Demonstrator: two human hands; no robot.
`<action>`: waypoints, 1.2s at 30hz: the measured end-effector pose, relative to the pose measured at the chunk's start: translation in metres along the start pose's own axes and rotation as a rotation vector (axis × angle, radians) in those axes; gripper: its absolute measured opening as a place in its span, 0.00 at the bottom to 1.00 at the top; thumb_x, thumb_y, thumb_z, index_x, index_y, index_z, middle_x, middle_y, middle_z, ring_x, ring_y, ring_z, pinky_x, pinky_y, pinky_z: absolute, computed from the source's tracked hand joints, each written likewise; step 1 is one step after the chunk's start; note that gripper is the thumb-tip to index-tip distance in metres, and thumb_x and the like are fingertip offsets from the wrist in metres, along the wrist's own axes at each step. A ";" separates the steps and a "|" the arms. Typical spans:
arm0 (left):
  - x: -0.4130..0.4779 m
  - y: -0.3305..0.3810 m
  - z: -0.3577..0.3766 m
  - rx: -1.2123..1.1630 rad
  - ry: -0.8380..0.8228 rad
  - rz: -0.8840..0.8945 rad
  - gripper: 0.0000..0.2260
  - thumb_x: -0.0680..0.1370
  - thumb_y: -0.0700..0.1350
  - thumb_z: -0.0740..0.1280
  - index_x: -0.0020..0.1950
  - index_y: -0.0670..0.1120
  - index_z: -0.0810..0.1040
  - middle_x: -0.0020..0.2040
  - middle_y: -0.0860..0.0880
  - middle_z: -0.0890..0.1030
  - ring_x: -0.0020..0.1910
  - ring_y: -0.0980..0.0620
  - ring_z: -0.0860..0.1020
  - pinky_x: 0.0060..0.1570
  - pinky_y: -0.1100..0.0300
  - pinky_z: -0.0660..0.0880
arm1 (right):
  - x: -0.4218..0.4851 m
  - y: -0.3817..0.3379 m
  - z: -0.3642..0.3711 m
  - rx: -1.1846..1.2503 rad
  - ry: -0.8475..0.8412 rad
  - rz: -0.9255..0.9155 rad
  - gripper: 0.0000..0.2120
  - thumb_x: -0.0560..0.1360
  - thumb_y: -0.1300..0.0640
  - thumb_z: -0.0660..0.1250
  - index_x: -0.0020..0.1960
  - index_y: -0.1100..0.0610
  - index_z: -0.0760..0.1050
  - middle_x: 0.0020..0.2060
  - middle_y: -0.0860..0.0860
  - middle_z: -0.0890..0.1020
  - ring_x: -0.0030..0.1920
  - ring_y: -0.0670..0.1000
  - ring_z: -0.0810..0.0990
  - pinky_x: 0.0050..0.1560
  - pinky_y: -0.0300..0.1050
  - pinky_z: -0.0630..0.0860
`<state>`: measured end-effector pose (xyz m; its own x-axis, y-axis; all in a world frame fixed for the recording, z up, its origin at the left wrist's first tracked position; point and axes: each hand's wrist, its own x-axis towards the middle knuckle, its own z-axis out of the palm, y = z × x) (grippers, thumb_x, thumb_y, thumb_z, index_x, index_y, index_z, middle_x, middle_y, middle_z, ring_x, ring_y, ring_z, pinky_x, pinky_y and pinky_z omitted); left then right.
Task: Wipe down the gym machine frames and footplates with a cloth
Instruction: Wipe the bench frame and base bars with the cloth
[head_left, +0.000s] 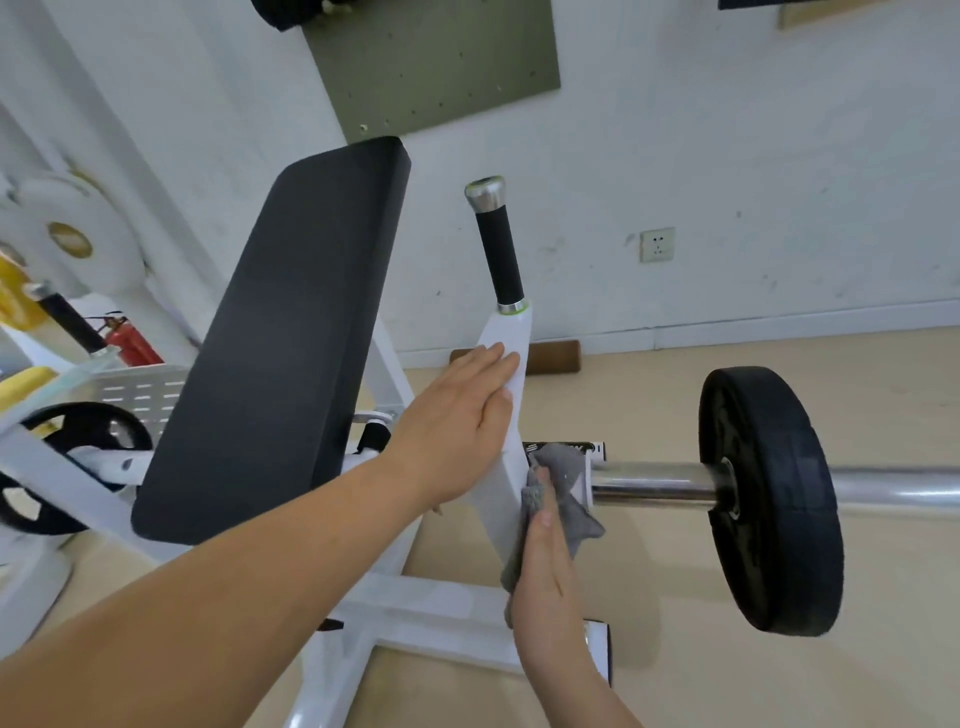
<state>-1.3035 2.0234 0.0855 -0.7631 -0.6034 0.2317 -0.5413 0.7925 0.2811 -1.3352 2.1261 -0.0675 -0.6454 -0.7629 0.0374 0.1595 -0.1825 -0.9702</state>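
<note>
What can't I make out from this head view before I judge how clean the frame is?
Head view only:
Face of the white frame arm under the grey cloth: covered by the cloth and right hand.
Text on the label: mostly behind the cloth, too small to read.
Much of the perforated plate: behind the black pad.
Part of the frame base: crossed by the left forearm, cut off at the bottom edge.

Gym, weight plate, padded bench
</note>
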 end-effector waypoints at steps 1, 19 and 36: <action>-0.002 0.001 -0.001 0.007 -0.010 -0.005 0.21 0.87 0.47 0.53 0.82 0.50 0.62 0.83 0.54 0.58 0.81 0.58 0.52 0.77 0.67 0.45 | 0.005 -0.013 0.002 0.011 -0.028 -0.029 0.42 0.72 0.19 0.44 0.80 0.38 0.57 0.77 0.29 0.59 0.76 0.29 0.53 0.81 0.42 0.51; -0.002 0.003 -0.002 0.085 -0.066 -0.028 0.25 0.86 0.57 0.50 0.84 0.53 0.57 0.84 0.56 0.53 0.82 0.60 0.48 0.79 0.61 0.46 | -0.013 0.066 0.014 0.024 0.227 0.043 0.21 0.81 0.35 0.48 0.74 0.26 0.56 0.77 0.32 0.62 0.78 0.38 0.59 0.80 0.53 0.59; -0.013 0.012 0.009 0.330 0.030 0.047 0.34 0.81 0.61 0.49 0.84 0.47 0.55 0.84 0.51 0.55 0.82 0.55 0.51 0.78 0.61 0.49 | 0.035 0.134 -0.061 0.029 0.058 0.916 0.41 0.63 0.16 0.60 0.52 0.51 0.80 0.48 0.57 0.82 0.43 0.56 0.84 0.41 0.46 0.81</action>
<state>-1.3036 2.0415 0.0773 -0.7818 -0.5641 0.2658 -0.5948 0.8026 -0.0461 -1.3816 2.1127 -0.2103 -0.2939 -0.5851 -0.7559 0.6453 0.4619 -0.6084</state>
